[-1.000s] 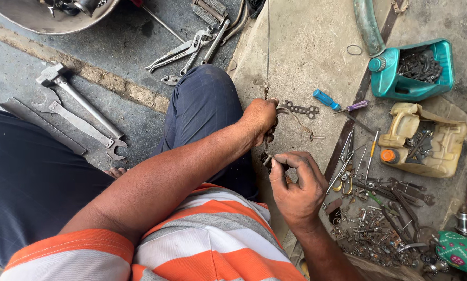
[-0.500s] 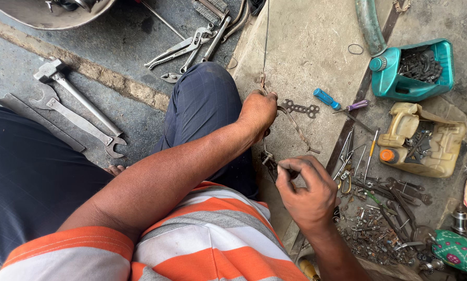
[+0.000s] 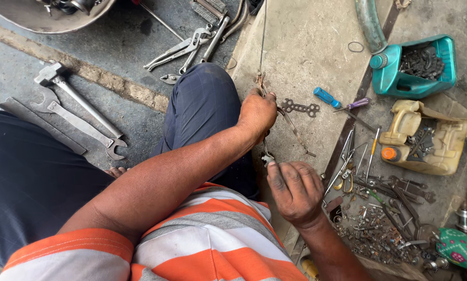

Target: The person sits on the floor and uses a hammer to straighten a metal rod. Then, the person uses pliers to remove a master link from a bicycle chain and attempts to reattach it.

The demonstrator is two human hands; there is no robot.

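Hands work close together: our left hand (image 3: 257, 112) grips the thin cable (image 3: 263, 36) above the knee, our right hand (image 3: 295, 190) pinches its small end piece (image 3: 268, 157). Greasy fingers might slip, and the cable could spring away.

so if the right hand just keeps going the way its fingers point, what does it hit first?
The right hand points up-frame toward the left hand. First in that line is the small metal part at its fingertips, on the thin cable; beyond that, the left hand. Depth is unclear.
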